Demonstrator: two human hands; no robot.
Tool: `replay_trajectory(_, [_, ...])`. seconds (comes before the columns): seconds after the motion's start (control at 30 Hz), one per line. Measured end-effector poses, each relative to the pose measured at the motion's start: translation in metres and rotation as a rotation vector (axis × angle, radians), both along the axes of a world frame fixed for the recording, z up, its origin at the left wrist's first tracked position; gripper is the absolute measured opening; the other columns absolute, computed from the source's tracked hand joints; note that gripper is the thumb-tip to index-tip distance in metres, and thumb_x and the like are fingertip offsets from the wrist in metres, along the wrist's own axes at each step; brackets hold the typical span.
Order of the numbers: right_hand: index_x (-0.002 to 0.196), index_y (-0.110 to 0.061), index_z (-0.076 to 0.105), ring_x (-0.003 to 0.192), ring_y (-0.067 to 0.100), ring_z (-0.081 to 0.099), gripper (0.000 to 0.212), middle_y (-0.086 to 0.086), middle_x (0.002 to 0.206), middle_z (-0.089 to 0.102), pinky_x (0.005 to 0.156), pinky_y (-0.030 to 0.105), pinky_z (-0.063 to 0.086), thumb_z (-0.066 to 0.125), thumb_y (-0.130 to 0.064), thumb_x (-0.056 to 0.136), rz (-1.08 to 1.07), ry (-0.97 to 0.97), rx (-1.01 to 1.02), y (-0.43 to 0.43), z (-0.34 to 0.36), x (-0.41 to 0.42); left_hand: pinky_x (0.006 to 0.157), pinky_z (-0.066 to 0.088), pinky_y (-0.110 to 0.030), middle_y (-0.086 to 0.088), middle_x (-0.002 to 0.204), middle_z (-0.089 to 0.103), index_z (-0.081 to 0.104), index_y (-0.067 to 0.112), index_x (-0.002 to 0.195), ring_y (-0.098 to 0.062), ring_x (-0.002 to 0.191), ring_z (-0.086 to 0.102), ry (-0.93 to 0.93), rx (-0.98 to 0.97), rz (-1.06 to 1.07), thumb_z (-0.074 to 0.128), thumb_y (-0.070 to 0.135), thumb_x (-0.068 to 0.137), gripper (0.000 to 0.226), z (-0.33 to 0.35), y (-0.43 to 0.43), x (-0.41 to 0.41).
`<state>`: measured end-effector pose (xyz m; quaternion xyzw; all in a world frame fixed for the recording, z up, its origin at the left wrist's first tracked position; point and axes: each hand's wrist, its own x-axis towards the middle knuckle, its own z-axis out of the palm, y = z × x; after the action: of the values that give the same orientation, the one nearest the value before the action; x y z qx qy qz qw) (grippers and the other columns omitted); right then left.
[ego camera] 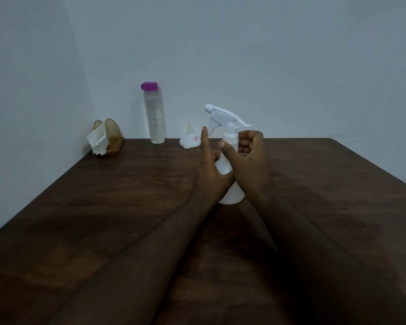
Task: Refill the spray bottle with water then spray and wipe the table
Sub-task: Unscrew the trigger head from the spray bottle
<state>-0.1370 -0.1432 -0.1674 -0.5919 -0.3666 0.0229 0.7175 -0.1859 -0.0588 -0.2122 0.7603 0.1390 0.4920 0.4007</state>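
Spray bottle (230, 174): stood upright on the dark wooden desk (103, 207), near its middle and directly in front of the person, its white trigger head (223, 116) seated on the neck with the nozzle pointing left.
Left hand (211, 177): wrapped the lower body of the bottle from the left, apparently to keep it from turning or tipping; its index finger stuck straight up, clear of the plastic.
Right hand (249, 156): curled around the neck just below the trigger head, fingers closed on the collar and thumb pressed against the front, a grip that fitted twisting the head off.
Step in hand: judged to be unscrewing the head so the bottle could be refilled; whether the thread had loosened could not be told.
Water bottle (154, 113): clear with a purple cap on, upright at the far edge against the wall, well apart from the hands, ready as the water supply.
Funnel (189, 139): small and white, resting mouth-down just beside the water bottle, presumably kept for pouring into the narrow neck.
Tissue (97, 140): crumpled in a golden wire holder (111, 134) at the far left corner, likely reserved for wiping.
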Motion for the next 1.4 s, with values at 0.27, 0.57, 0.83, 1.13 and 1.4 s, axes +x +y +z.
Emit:
replay_trajectory(0.27, [0.114, -0.026, 0.054, 0.094, 0.008, 0.068, 0.032, -0.003, 0.103, 0.068, 0.079, 0.025, 0.058, 0.073, -0.026, 0.088, 0.032, 0.009, 0.017, -0.001, -0.001, 0.0, 0.087, 0.049, -0.018, 0.014, 0.092, 0.063, 0.003, 0.024, 0.155, 0.004, 0.093, 0.063, -0.009, -0.001, 0.006, 0.065, 0.053, 0.073, 0.106, 0.001, -0.002, 0.0])
replay_trajectory(0.57, [0.111, -0.021, 0.062, 0.093, 0.009, 0.069, 0.018, -0.004, 0.101, 0.071, 0.082, 0.03, 0.058, 0.064, -0.021, 0.094, 0.044, -0.011, 0.011, 0.0, -0.002, 0.0, 0.078, 0.035, 0.003, 0.023, 0.086, 0.053, 0.009, 0.009, 0.154, 0.019, 0.087, 0.054, -0.016, 0.023, 0.031, 0.051, 0.072, 0.073, 0.112, 0.0, -0.004, 0.002])
replay_trajectory(0.83, [0.109, -0.017, 0.06, 0.09, 0.008, 0.069, 0.026, -0.002, 0.1, 0.07, 0.077, 0.024, 0.058, 0.073, -0.024, 0.088, 0.031, 0.028, 0.009, -0.002, 0.0, -0.001, 0.078, 0.044, -0.006, 0.02, 0.086, 0.059, 0.0, 0.02, 0.155, 0.007, 0.086, 0.061, -0.011, 0.043, 0.04, 0.065, 0.05, 0.075, 0.108, -0.003, 0.0, 0.003])
replay_trajectory(1.13, [0.105, -0.021, 0.055, 0.085, 0.001, 0.068, 0.032, -0.004, 0.098, 0.068, 0.072, 0.019, 0.056, 0.078, -0.024, 0.084, 0.046, 0.056, 0.042, -0.001, 0.002, -0.004, 0.086, 0.048, -0.02, 0.027, 0.094, 0.055, -0.001, 0.022, 0.155, 0.007, 0.09, 0.061, -0.003, 0.058, 0.039, 0.071, 0.039, 0.078, 0.107, -0.003, 0.001, 0.004])
replay_trajectory(1.4, [0.109, -0.018, 0.06, 0.087, 0.004, 0.069, 0.024, -0.003, 0.098, 0.071, 0.072, 0.019, 0.056, 0.072, -0.026, 0.089, 0.089, 0.055, 0.028, -0.004, 0.003, -0.001, 0.078, 0.042, -0.004, 0.022, 0.081, 0.057, 0.004, 0.014, 0.155, 0.009, 0.083, 0.061, -0.02, 0.065, 0.076, 0.061, 0.053, 0.075, 0.106, 0.002, -0.005, 0.001])
